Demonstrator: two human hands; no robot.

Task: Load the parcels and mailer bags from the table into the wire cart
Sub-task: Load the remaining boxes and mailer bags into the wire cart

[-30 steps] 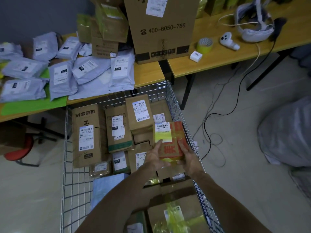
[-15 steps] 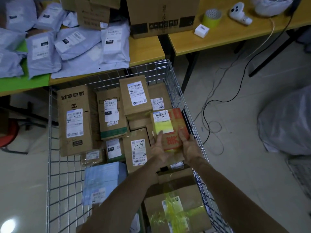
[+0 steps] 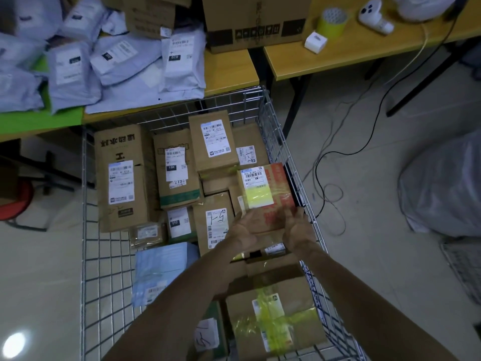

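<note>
The red-printed box (image 3: 278,186) has sunk lower in the wire cart (image 3: 273,118), middle right; the left hand (image 3: 242,229) and right hand (image 3: 299,227) grip its near end.

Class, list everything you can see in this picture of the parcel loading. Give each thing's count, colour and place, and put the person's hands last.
wire cart: one, silver, against the tables
cardboard parcels: about ten, brown, in cart
red-printed box: one, red-brown, held over cart's right side
blue mailer bag: one, pale blue, in cart
grey mailer bags: several, grey, left table
tables: two, yellow
large carton: one, brown, across both tables
tape roll: one, yellow-green, right table
small box: one, white, right table
controller: one, white, right table
cables: some, black, floor right
sack: one, grey, floor right
stool: one, red, floor left
left grip: bare hand, holds box's near left corner
right grip: bare hand, holds box's near right corner
</note>
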